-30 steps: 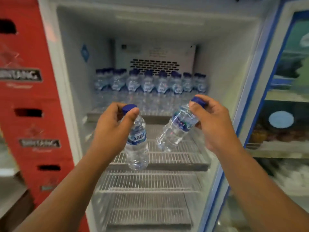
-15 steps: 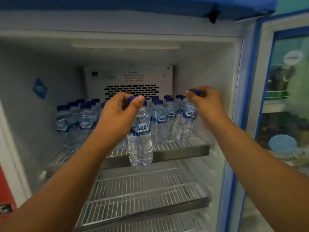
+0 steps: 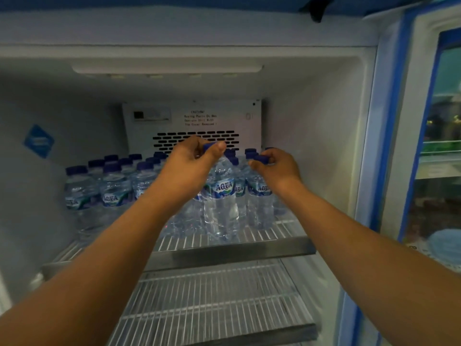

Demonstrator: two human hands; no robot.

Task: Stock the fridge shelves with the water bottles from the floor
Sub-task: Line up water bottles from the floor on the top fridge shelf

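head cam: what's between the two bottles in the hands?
Head view: a shelved bottle shows in the gap between the left-hand bottle and the right-hand bottle, apparently a row behind them on the top shelf.

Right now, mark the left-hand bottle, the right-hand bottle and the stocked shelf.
left-hand bottle (image 3: pixel 223 189): head view, on its label.
right-hand bottle (image 3: pixel 260 189): head view, on its label.
stocked shelf (image 3: pixel 224 254): head view, on its front rail.

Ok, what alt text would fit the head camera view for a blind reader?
Two water bottles are held by their blue caps, one in the left hand, one in the right hand, at the top wire shelf of an open fridge, beside rows of matching bottles.
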